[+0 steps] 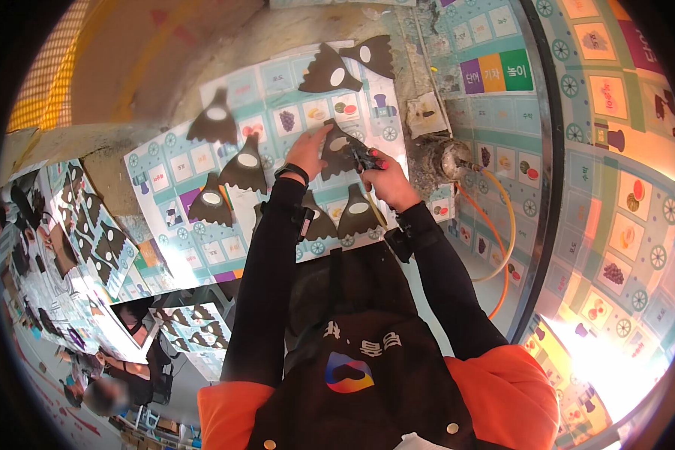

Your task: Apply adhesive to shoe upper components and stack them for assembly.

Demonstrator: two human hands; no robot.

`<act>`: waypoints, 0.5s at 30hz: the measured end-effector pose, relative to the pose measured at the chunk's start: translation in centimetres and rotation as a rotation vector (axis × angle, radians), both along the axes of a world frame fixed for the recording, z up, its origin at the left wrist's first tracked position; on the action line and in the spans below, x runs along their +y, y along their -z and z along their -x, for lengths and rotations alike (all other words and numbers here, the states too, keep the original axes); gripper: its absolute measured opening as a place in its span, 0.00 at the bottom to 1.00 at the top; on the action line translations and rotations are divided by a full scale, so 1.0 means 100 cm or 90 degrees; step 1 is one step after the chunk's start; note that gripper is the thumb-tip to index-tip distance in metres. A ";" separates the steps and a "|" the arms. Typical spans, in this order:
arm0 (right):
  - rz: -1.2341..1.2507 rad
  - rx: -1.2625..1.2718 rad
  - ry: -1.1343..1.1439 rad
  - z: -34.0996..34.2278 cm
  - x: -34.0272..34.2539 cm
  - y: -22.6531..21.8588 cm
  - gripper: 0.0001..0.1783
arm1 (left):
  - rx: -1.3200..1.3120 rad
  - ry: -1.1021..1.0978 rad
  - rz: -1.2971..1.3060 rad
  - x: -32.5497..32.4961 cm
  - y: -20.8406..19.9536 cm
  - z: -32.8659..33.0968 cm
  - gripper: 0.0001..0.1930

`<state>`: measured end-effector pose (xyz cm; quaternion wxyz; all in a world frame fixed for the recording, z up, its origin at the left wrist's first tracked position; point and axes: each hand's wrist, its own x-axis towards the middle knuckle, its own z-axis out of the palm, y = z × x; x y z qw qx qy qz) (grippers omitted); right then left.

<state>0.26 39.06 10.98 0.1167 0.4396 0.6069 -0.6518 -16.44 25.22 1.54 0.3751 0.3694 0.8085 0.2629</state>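
Note:
A dark bell-shaped piece point(334, 163) with a wavy lower edge and a pale oval lies before me on a printed sheet point(265, 120). The fingers of my left hand point(305, 156) grip its left side, thumb apart from the fingertips. My right hand point(390, 184) is closed around a small dark hand tool point(365, 158) with red bits, its front end over the piece's right side; its exact kind is unclear. Several similar pieces lie around: one point(244, 166) left of my left hand, another point(358, 213) below my right hand, and one point(331, 69) at the far edge.
A grimy round fitting point(450, 159) stands to the right, with a yellow hose point(511, 217) and an orange hose point(502, 259) running from it. Beyond a dark metal edge point(551, 150) are more printed sheets point(615, 187). At lower left another person point(146, 367) is near a table with similar pieces.

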 end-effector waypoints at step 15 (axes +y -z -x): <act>-0.106 0.013 -0.009 -0.012 0.005 0.013 0.25 | 0.016 -0.012 0.017 -0.001 -0.006 -0.005 0.50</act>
